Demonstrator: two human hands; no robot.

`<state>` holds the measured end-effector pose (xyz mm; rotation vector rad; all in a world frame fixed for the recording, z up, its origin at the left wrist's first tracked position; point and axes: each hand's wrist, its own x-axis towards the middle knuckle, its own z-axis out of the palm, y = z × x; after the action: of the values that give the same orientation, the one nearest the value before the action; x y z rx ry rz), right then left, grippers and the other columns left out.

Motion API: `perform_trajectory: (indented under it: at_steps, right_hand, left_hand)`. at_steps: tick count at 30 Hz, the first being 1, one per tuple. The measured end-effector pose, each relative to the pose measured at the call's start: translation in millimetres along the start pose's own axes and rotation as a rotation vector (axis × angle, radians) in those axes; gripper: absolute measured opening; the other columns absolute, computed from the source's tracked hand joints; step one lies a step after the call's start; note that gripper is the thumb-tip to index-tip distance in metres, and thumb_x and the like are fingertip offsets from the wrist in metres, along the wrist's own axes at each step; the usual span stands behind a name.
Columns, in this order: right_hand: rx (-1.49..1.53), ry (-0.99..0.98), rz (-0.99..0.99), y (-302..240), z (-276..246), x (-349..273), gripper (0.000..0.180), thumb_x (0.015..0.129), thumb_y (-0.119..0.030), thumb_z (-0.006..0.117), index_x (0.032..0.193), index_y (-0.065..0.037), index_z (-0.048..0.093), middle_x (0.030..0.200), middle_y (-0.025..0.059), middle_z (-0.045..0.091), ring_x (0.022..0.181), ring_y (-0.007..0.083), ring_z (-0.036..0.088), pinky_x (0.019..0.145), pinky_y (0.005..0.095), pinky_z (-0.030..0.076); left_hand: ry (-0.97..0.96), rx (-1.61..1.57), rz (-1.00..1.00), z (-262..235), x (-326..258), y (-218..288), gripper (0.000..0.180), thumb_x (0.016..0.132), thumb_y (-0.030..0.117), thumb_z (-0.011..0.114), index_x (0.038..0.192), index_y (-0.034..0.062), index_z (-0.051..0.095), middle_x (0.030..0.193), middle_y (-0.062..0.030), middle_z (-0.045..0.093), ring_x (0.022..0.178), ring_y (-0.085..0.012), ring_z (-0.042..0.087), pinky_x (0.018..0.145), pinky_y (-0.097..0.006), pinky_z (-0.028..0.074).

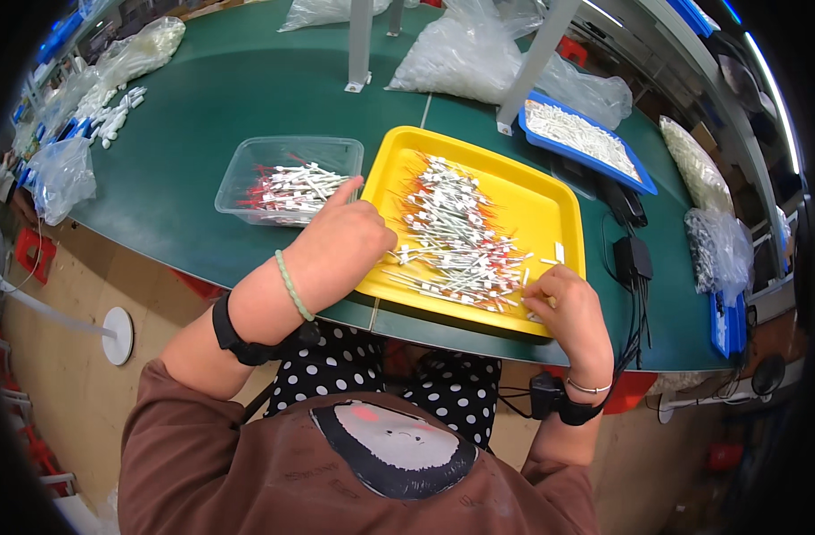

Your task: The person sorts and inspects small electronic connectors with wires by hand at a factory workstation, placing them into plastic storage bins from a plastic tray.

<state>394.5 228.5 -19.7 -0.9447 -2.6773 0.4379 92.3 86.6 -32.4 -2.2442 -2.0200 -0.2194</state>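
Observation:
My left hand [349, 239] is over the gap between a clear plastic box [238, 183] and a yellow tray [563, 205]. Its index finger points away from me at the box's near right corner, while the other fingers curl in. What they hold, if anything, is hidden. At the tray's near right corner, my right hand [569, 312] has its thumb and fingertips pinched together low inside the rim. Small white pieces lie by those fingertips; I cannot tell which is gripped. Thin white sticks with red-orange wire ends [461, 232] cover the tray's middle. Similar sticks [305, 189] lie in the box.
A blue tray of small white parts [581, 138] sits at the back right, beside a metal post [536, 62]. Plastic bags of white pieces [461, 58] stand at the back. Loose white parts [113, 120] lie far left. Black cables [637, 308] hang over the right edge.

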Motion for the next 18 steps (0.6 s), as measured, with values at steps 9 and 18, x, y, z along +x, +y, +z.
perform_trajectory:
  at_steps: [9, 18]
  right_hand:
    - [-0.032, -0.008, 0.143, 5, -2, 0, 0.012, 0.082, -0.002, 0.07, 0.093, -0.001, 0.07, 0.094, 0.0152, 0.068, 0.084, 0.0327, 0.066, 0.074, 0.0392, 0.053]
    - [0.225, 0.539, -0.293, -62, 33, 8, 0.019, 0.08, 0.002, 0.076, 0.098, -0.005, 0.074, 0.093, 0.0087, 0.07, 0.087, 0.0255, 0.064, 0.074, 0.035, 0.051]
  left_hand:
    - [0.245, -0.3, -0.05, -3, -18, -1, 0.026, 0.091, 0.007, 0.064, 0.116, 0.0056, 0.071, 0.1, -0.0102, 0.071, 0.098, -0.0222, 0.065, 0.109, -0.044, 0.042]
    - [0.2, -1.484, -0.24, -10, -19, 35, 0.022, 0.096, 0.002, 0.064, 0.117, -0.0017, 0.069, 0.105, -0.0043, 0.071, 0.094, -0.0103, 0.066, 0.083, -0.025, 0.052]
